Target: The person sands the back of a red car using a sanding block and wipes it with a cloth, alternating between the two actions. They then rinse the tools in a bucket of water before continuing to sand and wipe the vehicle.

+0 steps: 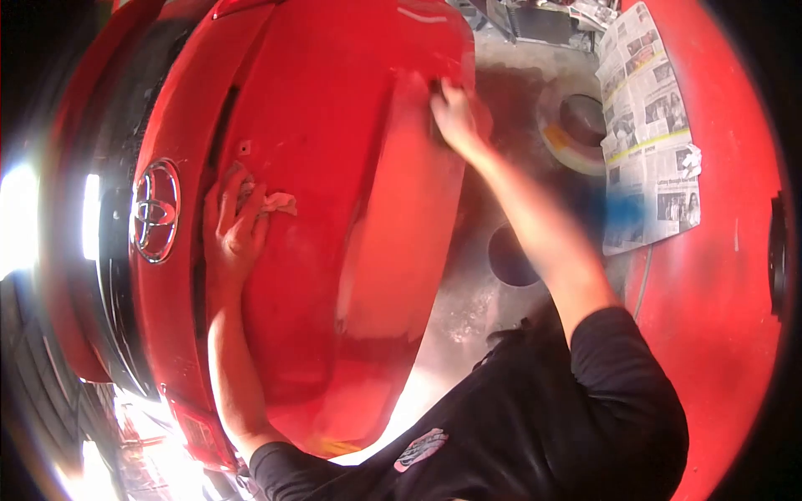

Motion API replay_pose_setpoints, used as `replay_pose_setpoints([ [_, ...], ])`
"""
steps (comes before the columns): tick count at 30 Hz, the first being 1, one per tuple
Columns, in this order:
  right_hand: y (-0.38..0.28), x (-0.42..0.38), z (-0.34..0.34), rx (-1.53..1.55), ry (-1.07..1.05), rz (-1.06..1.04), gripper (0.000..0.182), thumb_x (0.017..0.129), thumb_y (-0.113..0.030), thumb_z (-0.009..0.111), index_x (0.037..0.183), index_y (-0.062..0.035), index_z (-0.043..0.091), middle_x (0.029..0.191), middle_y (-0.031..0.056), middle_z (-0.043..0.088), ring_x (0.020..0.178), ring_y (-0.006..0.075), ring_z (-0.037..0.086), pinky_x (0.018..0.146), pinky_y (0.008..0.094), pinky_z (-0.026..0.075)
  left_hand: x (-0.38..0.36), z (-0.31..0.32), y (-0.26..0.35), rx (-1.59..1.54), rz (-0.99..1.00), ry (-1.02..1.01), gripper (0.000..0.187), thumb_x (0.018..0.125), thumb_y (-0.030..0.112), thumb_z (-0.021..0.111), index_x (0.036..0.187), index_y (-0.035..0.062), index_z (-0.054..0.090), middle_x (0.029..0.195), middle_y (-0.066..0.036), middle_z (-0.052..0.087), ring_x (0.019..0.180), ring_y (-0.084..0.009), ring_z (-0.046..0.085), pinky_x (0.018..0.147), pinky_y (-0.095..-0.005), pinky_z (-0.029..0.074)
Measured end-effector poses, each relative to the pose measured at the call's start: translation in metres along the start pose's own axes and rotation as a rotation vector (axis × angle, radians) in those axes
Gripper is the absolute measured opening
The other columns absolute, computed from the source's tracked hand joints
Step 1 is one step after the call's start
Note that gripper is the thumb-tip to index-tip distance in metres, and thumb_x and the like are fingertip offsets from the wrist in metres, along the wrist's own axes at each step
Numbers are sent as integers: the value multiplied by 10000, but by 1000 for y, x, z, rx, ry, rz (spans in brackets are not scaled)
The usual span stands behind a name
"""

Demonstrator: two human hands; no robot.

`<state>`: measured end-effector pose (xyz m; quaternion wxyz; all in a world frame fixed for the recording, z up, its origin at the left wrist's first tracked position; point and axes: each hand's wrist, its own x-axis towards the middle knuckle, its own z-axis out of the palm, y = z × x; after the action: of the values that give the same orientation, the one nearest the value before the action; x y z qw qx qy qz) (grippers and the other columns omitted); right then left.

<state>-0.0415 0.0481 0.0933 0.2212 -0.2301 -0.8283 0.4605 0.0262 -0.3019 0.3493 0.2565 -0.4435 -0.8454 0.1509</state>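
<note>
At the left of the frame, a chrome Toyota emblem (156, 210) of interlaced ovals is shining on the glossy red trunk lid (175, 117). Below it, toward the lower left, a tail light (199, 434) is catching strong glare. Next, left of centre, the left hand (236, 225) is resting on the car with bent fingers, and it is grasping a crumpled, pale pinkish cloth (280, 203). The rear bumper (309, 125) is filling the middle of the frame; its broad, curved red surface is looking smooth and is reflecting softly. Toward its right edge, a long dull patch (401, 242) is showing a paler, salmon-like tone with a matte, dusty texture. At the upper centre, the right hand (455, 117) is lying against this edge, near the upper end of the patch. It is looking blurred, with something dark beside the fingers, so I cannot tell what it is gripping. Farther right, a ring-shaped object (568, 150) with a yellow-orange section is lying on the stained grey floor (468, 309). At the upper right, a printed newspaper sheet (647, 142) is covering part of a red panel (727, 209).
</note>
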Motion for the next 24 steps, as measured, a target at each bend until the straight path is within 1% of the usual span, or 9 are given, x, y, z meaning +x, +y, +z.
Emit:
replay_pose_setpoints([
  [2, -1, 37, 1, -11, -4, 21, 542, 1002, -388, 630, 1484, -145, 664, 1035, 242, 783, 1050, 445, 755, 900, 535, 588, -1, -3, 1, 5, -17, -22, 464, 773, -19, 802, 1229, 61, 775, 1485, -145, 625, 1328, -431, 605, 1073, -530, 571],
  [5, 71, 2, 51, 177, 11, -87, 589, 1009, -404, 660, 1532, -134, 638, 1264, 273, 750, 1201, 443, 727, 997, 534, 573, -2, 2, -4, -46, -26, -26, 469, 806, -22, 796, 1266, 63, 769, 1538, -129, 602, 1368, -423, 578, 1124, -532, 525],
  [8, 47, -87, -9, 66, -57, -53, 625, 1008, -448, 658, 1557, -152, 619, 1275, 289, 733, 1189, 459, 720, 1034, 528, 563, -6, 2, -3, -4, -49, -36, 478, 799, -24, 799, 1267, 68, 768, 1541, -126, 600, 1359, -426, 583, 1123, -540, 524],
  [11, 18, -16, -4, -4, -133, 21, 614, 999, -453, 665, 1529, -145, 647, 1260, 263, 746, 1187, 422, 730, 1000, 517, 575, 0, 2, -4, -5, -1, 6, 475, 763, -24, 803, 1229, 63, 775, 1492, -159, 623, 1324, -432, 610, 1074, -537, 568],
  [12, 33, 30, 36, 342, -83, -66, 612, 1000, -441, 659, 1508, -100, 654, 1210, 264, 757, 1136, 417, 751, 970, 514, 579, 1, 2, -2, -8, 6, 4, 475, 763, -24, 803, 1229, 63, 775, 1492, -159, 623, 1324, -432, 610, 1074, -537, 568],
  [14, 23, 51, 33, 40, 33, -10, 635, 1002, -435, 654, 1500, -40, 641, 1150, 270, 767, 1087, 423, 767, 943, 502, 584, -1, -1, -2, 28, -4, -21, 476, 766, -21, 806, 1233, 66, 773, 1496, -158, 624, 1321, -429, 613, 1067, -536, 569],
  [17, 22, -32, -8, 76, -57, -29, 580, 1008, -370, 691, 1517, -94, 652, 1308, 341, 704, 1203, 438, 725, 1004, 515, 575, -2, 0, 0, -14, -29, -4, 452, 778, -12, 810, 1221, 66, 776, 1494, -153, 628, 1314, -424, 617, 1062, -536, 567],
  [20, 34, -106, -6, 158, -47, -59, 601, 1011, -398, 684, 1546, -129, 633, 1423, 338, 656, 1299, 461, 678, 1074, 502, 560, -1, -1, -1, 31, -4, 15, 422, 795, -6, 811, 1210, 67, 777, 1476, -149, 637, 1295, -414, 625, 1048, -532, 565],
  [24, -18, -15, -2, 83, -79, 41, 603, 1005, -498, 628, 1518, -184, 656, 1240, 215, 768, 1149, 452, 736, 967, 538, 584, -2, -1, 1, -5, -51, -21, 394, 822, 8, 806, 1210, 69, 774, 1463, -143, 641, 1282, -408, 629, 1034, -528, 562],
])
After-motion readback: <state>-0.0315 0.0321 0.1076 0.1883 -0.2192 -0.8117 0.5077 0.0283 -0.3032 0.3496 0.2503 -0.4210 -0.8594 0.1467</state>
